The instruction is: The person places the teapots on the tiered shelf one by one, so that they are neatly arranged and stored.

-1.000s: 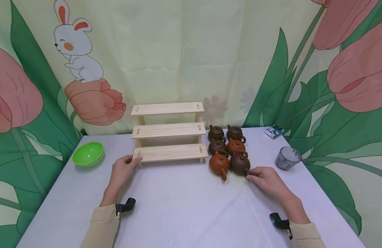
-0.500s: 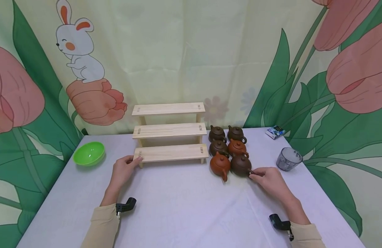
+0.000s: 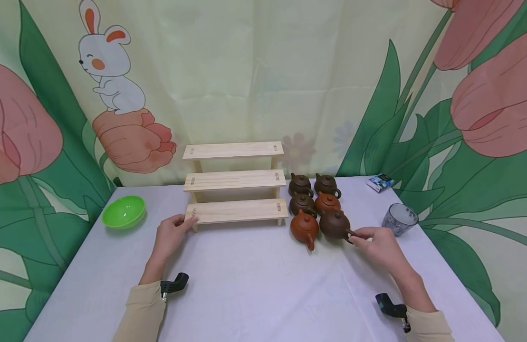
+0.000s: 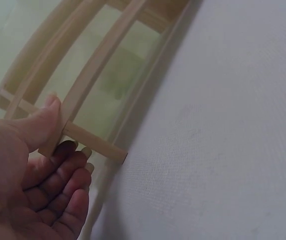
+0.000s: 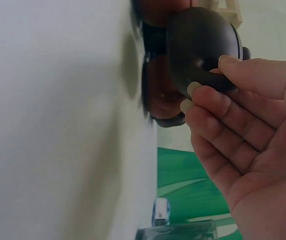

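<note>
My right hand (image 3: 380, 248) pinches the handle of a dark brown teapot (image 3: 333, 223) between thumb and fingers. In the right wrist view the teapot (image 5: 197, 37) hangs above the white cloth, with a shadow under it. To its left stands a reddish clay teapot (image 3: 303, 227), its handle toward me. Behind are another reddish teapot (image 3: 327, 201) and several dark ones, such as the teapot (image 3: 300, 184) at the back. My left hand (image 3: 170, 237) grips the left end of the lowest board of a three-step wooden shelf (image 3: 237, 210), thumb on top and fingers below.
A green bowl (image 3: 123, 212) sits at the table's left. Toward the right edge stand a grey see-through glass (image 3: 400, 219) and, farther back, a small blue-and-white box (image 3: 380, 183). A printed curtain (image 3: 229, 71) hangs behind the white-clothed table (image 3: 254, 285).
My right hand has raised the dark brown teapot by its handle, up and slightly right, off the cloth. The left hand stays on the shelf board.
</note>
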Available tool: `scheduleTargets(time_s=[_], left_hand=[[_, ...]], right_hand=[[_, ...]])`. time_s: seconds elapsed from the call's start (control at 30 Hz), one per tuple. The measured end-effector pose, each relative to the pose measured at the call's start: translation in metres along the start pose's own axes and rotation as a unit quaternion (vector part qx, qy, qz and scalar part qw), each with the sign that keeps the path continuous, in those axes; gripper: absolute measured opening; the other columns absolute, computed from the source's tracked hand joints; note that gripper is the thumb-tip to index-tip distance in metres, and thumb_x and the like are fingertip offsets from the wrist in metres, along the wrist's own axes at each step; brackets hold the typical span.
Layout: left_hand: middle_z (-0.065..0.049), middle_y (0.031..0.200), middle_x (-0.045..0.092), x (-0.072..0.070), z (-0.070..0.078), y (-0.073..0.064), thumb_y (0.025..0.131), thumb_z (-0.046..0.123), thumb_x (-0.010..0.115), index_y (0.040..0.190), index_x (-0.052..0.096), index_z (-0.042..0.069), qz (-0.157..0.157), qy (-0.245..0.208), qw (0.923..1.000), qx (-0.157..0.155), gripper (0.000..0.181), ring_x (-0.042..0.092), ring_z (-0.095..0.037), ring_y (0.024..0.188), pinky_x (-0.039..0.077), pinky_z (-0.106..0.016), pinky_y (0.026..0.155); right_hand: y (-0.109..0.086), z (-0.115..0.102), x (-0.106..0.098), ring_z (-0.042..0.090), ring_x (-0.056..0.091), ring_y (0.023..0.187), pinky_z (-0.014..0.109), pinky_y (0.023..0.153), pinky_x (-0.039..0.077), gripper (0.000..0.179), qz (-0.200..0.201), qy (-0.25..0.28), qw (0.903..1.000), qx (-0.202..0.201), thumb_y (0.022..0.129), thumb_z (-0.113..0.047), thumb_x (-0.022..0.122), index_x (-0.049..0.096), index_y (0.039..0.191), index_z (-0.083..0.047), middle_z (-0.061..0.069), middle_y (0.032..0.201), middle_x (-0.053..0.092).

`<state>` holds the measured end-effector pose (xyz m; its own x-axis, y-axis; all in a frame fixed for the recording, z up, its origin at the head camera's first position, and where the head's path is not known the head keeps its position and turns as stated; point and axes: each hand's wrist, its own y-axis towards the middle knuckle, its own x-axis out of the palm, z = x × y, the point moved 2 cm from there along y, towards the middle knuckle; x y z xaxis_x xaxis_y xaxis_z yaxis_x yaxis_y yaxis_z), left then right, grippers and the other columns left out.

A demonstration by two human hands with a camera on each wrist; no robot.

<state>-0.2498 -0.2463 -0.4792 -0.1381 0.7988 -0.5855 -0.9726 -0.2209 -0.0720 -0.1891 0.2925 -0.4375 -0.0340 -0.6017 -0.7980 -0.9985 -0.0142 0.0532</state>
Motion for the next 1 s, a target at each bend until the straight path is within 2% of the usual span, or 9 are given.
scheduleTargets(time_s=[0.47,0.77,1.0], left_hand=[[-0.012,0.108,0.067,0.001,-0.001,0.002,0.09,0.057,0.064,0.125,0.066,0.003,-0.002,-0.006,0.9999,-0.012,0.065,0.054,-0.02,0.09,0.044,-0.027,0.07],[-0.014,0.108,0.068,0.0,-0.001,-0.001,0.092,0.052,0.065,0.122,0.067,0.002,-0.002,-0.011,0.9999,-0.012,0.058,0.054,-0.021,0.091,0.044,-0.027,0.071],[-0.014,0.119,0.067,-0.002,0.001,0.0,0.09,0.054,0.066,0.126,0.065,0.004,-0.01,-0.016,0.9993,-0.034,0.061,0.057,-0.022,0.1,0.044,-0.025,0.074]], right_hand=[[0.011,-0.026,-0.021,0.034,0.064,0.104,0.032,0.071,0.048,0.022,0.014,0.01,0.9998,-0.012,0.092,-0.024,0.07,0.078,0.102,-0.006,0.016,0.106,0.075],[0.033,-0.048,-0.026,0.032,0.063,0.103,0.032,0.068,0.047,0.026,0.014,0.014,0.9994,-0.029,0.092,-0.029,0.07,0.078,0.105,-0.008,0.015,0.108,0.074],[0.057,-0.066,-0.023,0.03,0.061,0.101,0.033,0.068,0.048,0.026,0.015,0.038,0.9976,-0.055,0.093,-0.027,0.069,0.077,0.107,-0.006,0.016,0.106,0.074]])
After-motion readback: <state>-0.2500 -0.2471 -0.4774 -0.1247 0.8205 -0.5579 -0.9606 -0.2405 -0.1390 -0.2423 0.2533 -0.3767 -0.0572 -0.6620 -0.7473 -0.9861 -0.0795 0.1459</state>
